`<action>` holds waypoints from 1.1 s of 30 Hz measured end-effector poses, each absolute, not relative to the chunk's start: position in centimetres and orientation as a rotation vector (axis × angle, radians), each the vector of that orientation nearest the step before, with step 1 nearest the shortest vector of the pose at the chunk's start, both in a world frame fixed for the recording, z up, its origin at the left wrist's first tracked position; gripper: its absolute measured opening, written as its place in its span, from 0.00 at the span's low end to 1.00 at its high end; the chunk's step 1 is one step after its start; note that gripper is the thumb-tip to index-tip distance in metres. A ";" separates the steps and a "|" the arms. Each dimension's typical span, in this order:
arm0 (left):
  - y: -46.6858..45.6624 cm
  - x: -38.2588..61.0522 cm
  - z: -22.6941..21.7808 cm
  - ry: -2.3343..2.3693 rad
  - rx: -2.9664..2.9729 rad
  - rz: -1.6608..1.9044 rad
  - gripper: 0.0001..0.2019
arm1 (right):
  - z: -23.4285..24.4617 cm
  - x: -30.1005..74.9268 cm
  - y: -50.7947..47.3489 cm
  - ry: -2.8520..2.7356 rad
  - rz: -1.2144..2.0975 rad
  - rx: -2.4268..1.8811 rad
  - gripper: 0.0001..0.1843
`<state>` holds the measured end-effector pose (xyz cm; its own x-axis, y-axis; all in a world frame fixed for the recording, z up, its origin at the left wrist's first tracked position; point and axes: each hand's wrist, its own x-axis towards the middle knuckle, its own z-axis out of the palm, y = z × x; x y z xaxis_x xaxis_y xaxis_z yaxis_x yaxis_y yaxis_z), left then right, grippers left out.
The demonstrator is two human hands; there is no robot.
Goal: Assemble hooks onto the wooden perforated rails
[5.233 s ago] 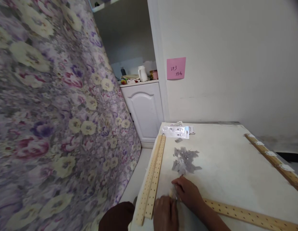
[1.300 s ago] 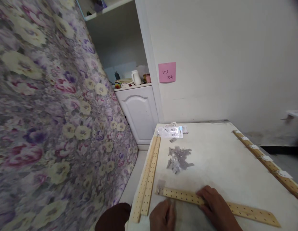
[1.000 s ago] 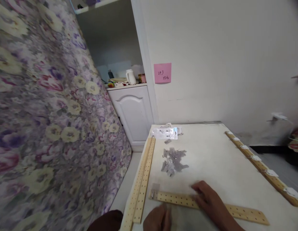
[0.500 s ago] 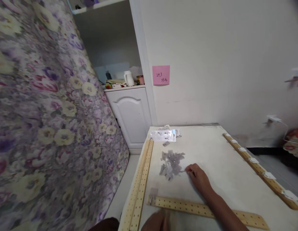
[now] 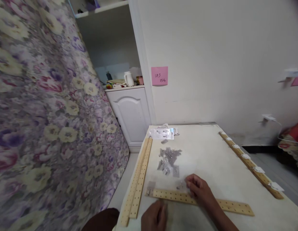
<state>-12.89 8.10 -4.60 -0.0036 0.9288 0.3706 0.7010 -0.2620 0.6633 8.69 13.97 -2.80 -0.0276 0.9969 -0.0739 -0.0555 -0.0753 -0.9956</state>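
My right hand rests on the white table, its fingers curled round a small grey packet just above a perforated wooden strip that lies across the near side. At the strip's left end sits a small grey piece. My left hand is low at the bottom edge, just below the strip; it is blurred and its fingers are unclear. A pile of several small grey packets lies further back, with one loose packet beside it.
Two wooden strips lie side by side along the table's left edge. Another strip with white pieces on it runs along the right edge. A clear packet lies at the far edge. A floral mattress stands to the left, and a white cabinet stands behind.
My right hand left the strip, reached out to the grey pile, and has come back to the strip with a small packet. The view has shifted slightly left.
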 end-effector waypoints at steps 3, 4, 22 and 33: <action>7.7 -11.6 -4.4 1.611 1.846 1.129 0.16 | -2.4 8.3 13.6 -1.215 1.339 -1.205 0.15; 7.6 -11.2 -4.2 1.599 1.793 1.141 0.15 | -2.2 8.1 13.6 -1.238 1.349 -1.207 0.15; 7.3 -11.2 -5.3 1.744 1.538 1.326 0.15 | -1.8 2.9 15.3 -1.752 1.134 -1.240 0.09; 7.2 -11.5 -6.3 1.754 1.802 1.323 0.09 | -2.7 2.0 16.6 -1.862 1.026 -1.345 0.11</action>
<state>-11.50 7.16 -6.33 -0.1688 0.9030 0.3950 0.6278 -0.2105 0.7494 2.02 16.59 -2.66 -0.2930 0.9553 0.0384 0.4777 0.1811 -0.8596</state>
